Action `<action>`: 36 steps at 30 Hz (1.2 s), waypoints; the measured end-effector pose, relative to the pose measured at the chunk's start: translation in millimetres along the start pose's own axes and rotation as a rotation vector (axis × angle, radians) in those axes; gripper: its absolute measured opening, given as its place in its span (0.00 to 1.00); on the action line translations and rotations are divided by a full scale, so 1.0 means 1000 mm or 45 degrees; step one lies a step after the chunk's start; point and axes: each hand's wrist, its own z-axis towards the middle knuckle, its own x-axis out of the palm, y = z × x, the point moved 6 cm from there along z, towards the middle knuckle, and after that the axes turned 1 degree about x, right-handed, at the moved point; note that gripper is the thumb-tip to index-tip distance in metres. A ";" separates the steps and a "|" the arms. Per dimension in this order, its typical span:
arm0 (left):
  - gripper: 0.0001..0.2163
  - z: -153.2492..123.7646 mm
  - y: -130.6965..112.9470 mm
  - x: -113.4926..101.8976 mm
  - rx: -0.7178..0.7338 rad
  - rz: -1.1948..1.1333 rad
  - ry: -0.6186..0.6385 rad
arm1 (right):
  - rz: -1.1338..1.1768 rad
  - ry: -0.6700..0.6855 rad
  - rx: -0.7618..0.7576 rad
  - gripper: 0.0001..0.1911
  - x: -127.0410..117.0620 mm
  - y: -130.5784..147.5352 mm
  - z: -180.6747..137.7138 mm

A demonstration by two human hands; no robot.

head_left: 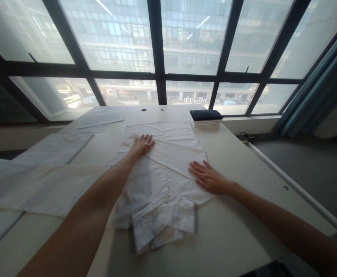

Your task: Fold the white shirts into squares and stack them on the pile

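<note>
A white shirt point(157, 181) lies spread on the white table point(229, 231), its collar end towards me and one sleeve folded slantwise across its body. Flat on the upper left part of the cloth rests my left hand point(143, 145), fingers stretched out. My right hand point(209, 178) presses with spread fingers on the shirt's right edge, palm down. Neither hand grips the fabric. Some creases show around the collar and between the hands.
At the far right of the table stands a stack of folded white cloth with a dark folded piece point(206, 115) on top. Thin white sheets point(41, 188) lie along the left side. Windows rise behind the table, and a blue curtain point(315, 88) hangs at right.
</note>
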 end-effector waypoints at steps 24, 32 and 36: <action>0.30 -0.009 -0.003 -0.007 0.014 0.096 0.037 | -0.129 -0.139 0.572 0.31 0.003 -0.083 0.084; 0.30 -0.012 -0.072 -0.009 0.189 0.077 -0.039 | -0.141 -0.166 0.701 0.32 0.008 -0.107 0.072; 0.30 -0.029 -0.146 0.004 0.630 -0.068 -0.020 | -0.173 -0.160 0.694 0.32 0.013 -0.109 0.074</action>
